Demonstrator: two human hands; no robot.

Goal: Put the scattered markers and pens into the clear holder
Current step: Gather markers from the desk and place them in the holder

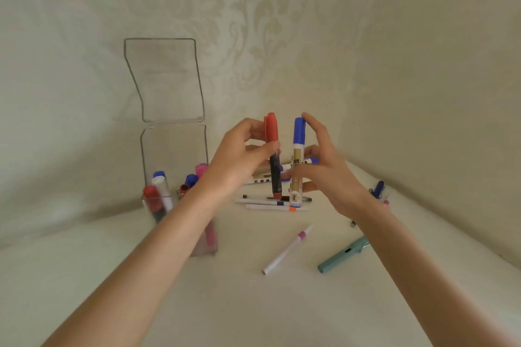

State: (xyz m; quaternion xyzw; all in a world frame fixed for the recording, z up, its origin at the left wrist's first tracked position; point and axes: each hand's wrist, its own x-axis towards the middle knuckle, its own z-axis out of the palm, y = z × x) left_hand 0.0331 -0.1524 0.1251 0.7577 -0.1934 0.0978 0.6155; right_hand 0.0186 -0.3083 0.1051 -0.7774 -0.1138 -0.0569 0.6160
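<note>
Your left hand (239, 160) grips a red-capped marker (275, 175) between thumb and fingers. Your right hand (329, 177) grips a blue-capped marker (298, 135), with the index finger reaching up to its cap. Both markers stand just beside each other between the hands, caps up, with their long axes near vertical and roughly parallel. The clear holder (174, 149) stands to the left of your left wrist with its lid (166, 79) raised. Your left forearm covers its right front corner. Several markers stand in it, caps up. A cluster of thin pens (270, 204) lies just beyond the hands, axes running left to right, and its far part is hidden. A white pen (287, 249) lies diagonally between your forearms. A teal pen (344, 255) passes partly under your right forearm. A dark blue pen (378, 188) right of that wrist is hard to make out.
</note>
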